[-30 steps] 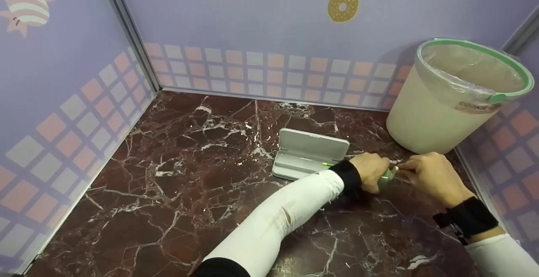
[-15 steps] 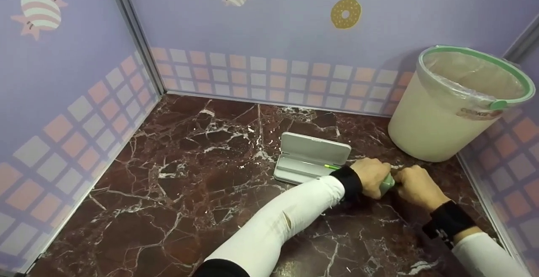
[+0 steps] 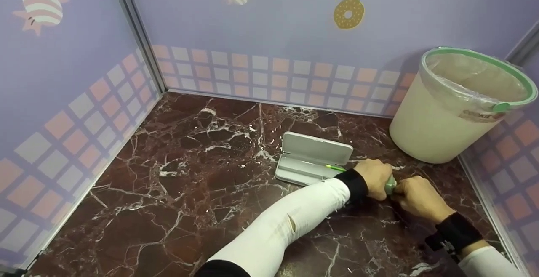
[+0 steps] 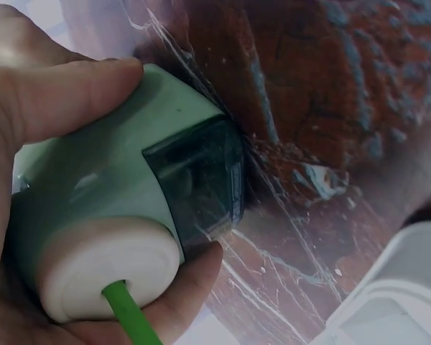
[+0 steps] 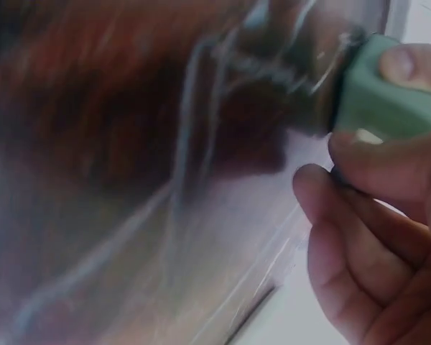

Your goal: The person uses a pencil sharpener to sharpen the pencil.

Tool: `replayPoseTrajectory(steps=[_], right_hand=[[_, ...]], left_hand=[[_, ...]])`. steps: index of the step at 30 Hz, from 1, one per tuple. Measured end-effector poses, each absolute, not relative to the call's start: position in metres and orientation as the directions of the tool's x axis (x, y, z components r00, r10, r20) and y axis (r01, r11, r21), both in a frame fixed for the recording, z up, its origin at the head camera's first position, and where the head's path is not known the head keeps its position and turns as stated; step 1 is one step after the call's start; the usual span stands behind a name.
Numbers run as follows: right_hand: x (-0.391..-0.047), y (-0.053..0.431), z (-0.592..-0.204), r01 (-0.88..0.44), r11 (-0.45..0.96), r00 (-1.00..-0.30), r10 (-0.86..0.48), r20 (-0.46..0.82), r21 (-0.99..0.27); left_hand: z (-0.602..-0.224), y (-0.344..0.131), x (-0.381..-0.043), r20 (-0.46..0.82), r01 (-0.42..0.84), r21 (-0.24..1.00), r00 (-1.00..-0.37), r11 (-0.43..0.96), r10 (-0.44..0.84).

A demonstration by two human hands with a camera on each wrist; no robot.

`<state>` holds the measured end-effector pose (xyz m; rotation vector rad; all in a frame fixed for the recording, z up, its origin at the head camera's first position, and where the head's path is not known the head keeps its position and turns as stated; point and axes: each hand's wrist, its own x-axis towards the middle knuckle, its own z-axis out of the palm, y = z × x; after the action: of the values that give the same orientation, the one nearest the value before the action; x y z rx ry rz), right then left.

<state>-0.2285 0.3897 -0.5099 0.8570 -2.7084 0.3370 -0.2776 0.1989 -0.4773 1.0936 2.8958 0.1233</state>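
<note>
Pale-green boxy plastic sharpener (image 4: 104, 162), gripped by the left hand (image 3: 374, 179), is best kept steady, its slim bright-green pencil (image 4: 132, 314) straight, while the right hand (image 3: 420, 197) pinches a small dark piece (image 5: 338, 175).

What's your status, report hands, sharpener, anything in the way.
Left hand gripping green sharpener. Right hand pinching its small handle, mostly hidden. Green pencil in sharpener's hole. Open case beside left wrist, not between hands.

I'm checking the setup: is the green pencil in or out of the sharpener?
In: the left wrist view shows the green pencil running into the front of the sharpener.
</note>
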Motion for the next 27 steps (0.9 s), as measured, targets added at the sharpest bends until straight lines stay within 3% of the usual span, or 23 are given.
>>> replayPoseTrajectory(steps=[11, 16, 27], right_hand=[[-0.208, 0.400, -0.496, -0.566, 0.760, -0.818, -0.473, 0.326, -0.319], [-0.207, 0.401, -0.479, -0.588, 0.731, -0.796, -0.445, 0.411, -0.347], [-0.221, 0.397, -0.451, -0.598, 0.706, -0.786, -0.424, 0.450, -0.380]], left_hand=[[-0.476, 0.203, -0.275, -0.004, 0.661, 0.107, -0.747, 0.743, 0.665], [-0.472, 0.201, -0.278, 0.000, 0.667, 0.095, -0.742, 0.739, 0.670], [-0.479, 0.205, -0.278, 0.005, 0.675, 0.054, -0.737, 0.736, 0.675]])
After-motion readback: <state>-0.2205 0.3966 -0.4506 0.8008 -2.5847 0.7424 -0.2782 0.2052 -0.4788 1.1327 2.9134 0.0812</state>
